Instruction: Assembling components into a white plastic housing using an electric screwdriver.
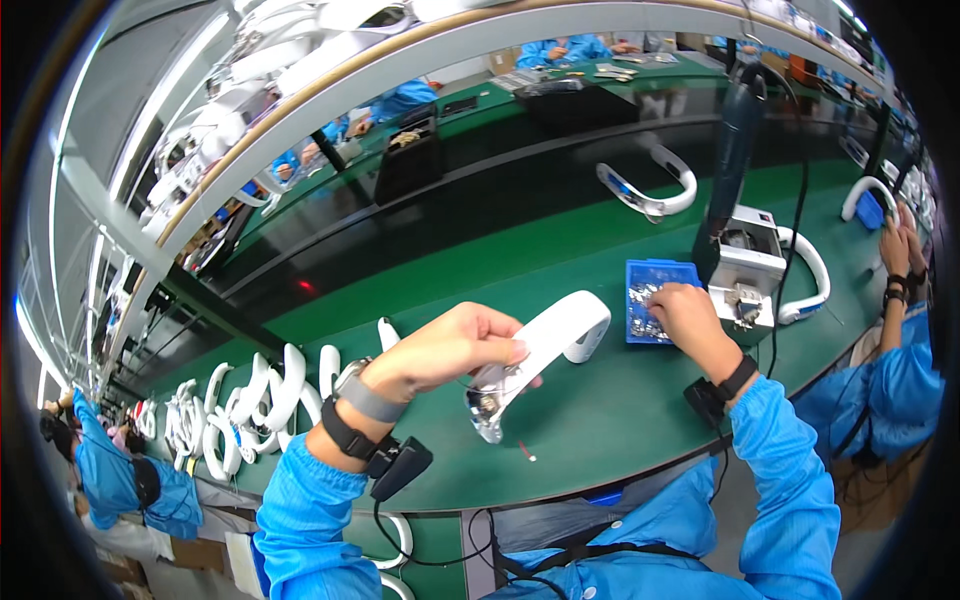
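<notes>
My left hand (450,348) is closed around a curved white plastic neckband housing (568,322), raised over the green bench. Its lower end is uncovered and shows metallic inner parts and thin wires. To the right, my right hand (692,322) reaches into a small blue bin (665,268) of tiny silvery pieces, perhaps screws. The fingers of that hand are bent together at the pieces; whatever they pinch is too small to make out. Below the housing, a short red wire with a white connector (531,457) lies on the bench.
Beside the bin stands a silver machine (745,265) with a dark electric screwdriver (735,140) above it. White neckbands (265,395) crowd the bench at left; another neckband (655,205) lies on the dark conveyor strip (540,160). Overhead runs a loaded shelf (400,55). Co-workers in blue sit around.
</notes>
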`<state>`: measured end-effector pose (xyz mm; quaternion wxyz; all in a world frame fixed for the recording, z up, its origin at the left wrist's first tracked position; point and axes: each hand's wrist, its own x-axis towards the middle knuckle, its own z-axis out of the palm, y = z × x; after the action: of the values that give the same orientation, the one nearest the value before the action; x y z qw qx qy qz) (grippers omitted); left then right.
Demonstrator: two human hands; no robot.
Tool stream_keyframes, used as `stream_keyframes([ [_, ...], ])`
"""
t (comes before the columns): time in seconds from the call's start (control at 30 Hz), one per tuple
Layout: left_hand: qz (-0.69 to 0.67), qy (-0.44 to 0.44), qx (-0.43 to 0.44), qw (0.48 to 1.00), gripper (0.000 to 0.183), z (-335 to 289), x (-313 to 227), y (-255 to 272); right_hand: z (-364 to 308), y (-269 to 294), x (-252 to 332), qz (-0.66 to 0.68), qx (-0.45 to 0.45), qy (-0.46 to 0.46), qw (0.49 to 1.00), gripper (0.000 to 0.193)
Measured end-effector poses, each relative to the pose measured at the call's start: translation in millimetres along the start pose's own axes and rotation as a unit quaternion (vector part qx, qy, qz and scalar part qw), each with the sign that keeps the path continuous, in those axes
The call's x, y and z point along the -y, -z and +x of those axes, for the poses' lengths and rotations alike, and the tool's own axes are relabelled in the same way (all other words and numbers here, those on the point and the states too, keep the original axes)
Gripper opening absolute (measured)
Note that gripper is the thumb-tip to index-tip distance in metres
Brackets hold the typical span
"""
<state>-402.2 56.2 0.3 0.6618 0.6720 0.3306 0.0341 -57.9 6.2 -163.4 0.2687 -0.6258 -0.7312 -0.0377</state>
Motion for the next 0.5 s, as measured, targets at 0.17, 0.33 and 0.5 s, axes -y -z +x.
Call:
stream_keyframes([
  [0.17, -0.125, -0.052, -0.039, 0.990, 0.038, -1.7, 13.9, -9.9, -0.5, 16.7, 13.9, 0.002, 0.011, -0.023, 1.000, 0.005],
  [0.33, -0.088, -0.049, -0.038, 0.994, 0.033, -4.5, 26.5, -17.3, 5.8, 42.1, 47.8, 0.148, -0.078, -0.024, 0.986, 0.002],
  [0.5, -0.063, -0.049, -0.049, 0.996, 0.031, -5.7, 28.6, -12.0, 9.9, 73.8, 114.5, 0.328, -0.094, 0.041, 0.939, 0.003],
])
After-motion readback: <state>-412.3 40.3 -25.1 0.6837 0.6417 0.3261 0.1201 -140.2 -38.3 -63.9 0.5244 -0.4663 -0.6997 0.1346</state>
